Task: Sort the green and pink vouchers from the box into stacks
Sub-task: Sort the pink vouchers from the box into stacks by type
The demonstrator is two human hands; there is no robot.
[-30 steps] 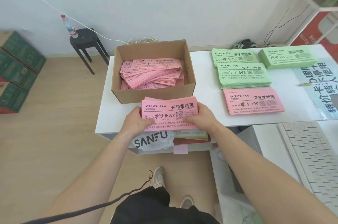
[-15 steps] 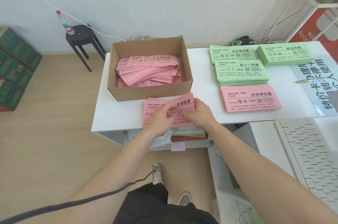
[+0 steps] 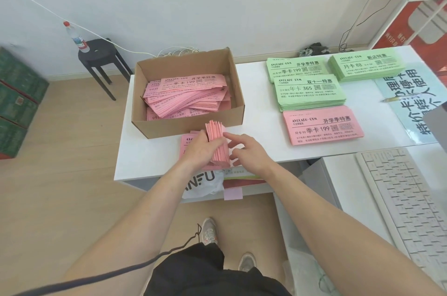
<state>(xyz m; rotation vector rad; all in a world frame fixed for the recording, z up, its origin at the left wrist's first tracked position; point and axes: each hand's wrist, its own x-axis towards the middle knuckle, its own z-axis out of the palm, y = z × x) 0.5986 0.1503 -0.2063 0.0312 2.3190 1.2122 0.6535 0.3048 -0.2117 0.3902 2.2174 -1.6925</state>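
Observation:
My left hand [image 3: 197, 149] grips a thick bundle of pink vouchers [image 3: 217, 142] stood on edge at the table's front, just before the cardboard box [image 3: 188, 126]. My right hand [image 3: 244, 150] is beside the bundle with fingers spread and relaxed, fingertips touching its right face. A pink voucher [image 3: 187, 139] lies flat under my left hand, mostly hidden. Several loose pink vouchers [image 3: 186, 97] fill the box. To the right lie three green stacks [image 3: 296, 68] [image 3: 310, 92] [image 3: 365, 65] and one pink stack [image 3: 323, 127].
The white table [image 3: 150, 150] carries a printed blue sheet [image 3: 416, 97] and a pen at the right. A white keyboard [image 3: 401, 201] sits on a lower desk at the right. A black stool [image 3: 101, 58] with a bottle stands at the left. Green cartons [image 3: 17, 99] line the left wall.
The pink bundle went from lying flat under both hands to standing on edge in my left hand. My right hand let go and now touches its side.

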